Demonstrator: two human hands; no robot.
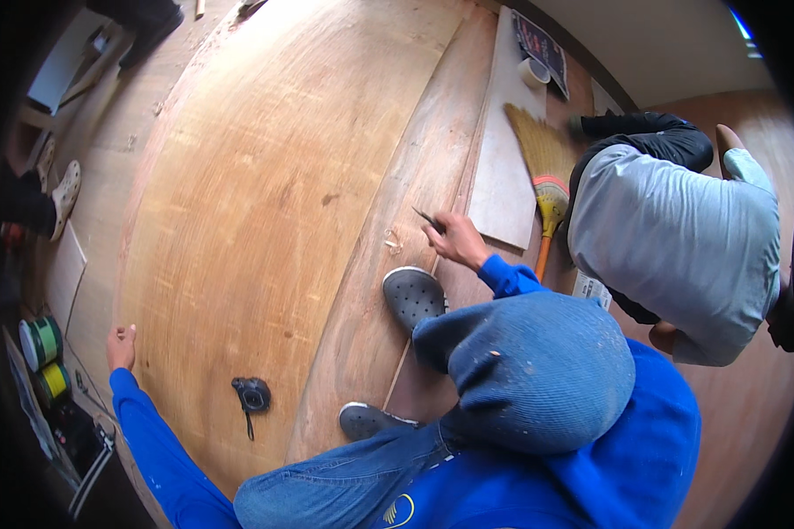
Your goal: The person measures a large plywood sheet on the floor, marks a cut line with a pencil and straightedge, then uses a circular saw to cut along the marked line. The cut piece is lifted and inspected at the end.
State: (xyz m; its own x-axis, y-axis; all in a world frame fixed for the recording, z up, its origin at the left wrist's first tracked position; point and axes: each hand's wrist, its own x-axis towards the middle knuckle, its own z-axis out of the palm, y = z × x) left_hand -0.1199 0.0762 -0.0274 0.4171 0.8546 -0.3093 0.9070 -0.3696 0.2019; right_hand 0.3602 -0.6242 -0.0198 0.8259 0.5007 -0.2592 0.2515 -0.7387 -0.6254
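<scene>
Wooden panel: flat in front of the person; taken as landmark. Pale grain, a few dark spots; no drawn line or cut that I can make out.

Left hand: at the panel's left edge, near end, fingers loosely curled. Whether it grips the edge or only rests there: cannot tell.

Right hand: fingers pinched close around a slim dark tool, pencil-like, over the darker wood strip along the panel's right edge. Tip contact: cannot tell.

On the panel, near end: black tool, probably a tape measure, strap trailing, unheld. Small wood curls on the strip, right of the panel.

Progress (judgement): panel laid out, tool in hand; work on it looks early, since no finished mark or cut shows. Amount left cannot be fixed from this one view.

Further right of the panel: pale board, broom, then a bent-over co-worker in grey. Left of the panel: green spool, yellow spool, a bystander's pale clog.
</scene>
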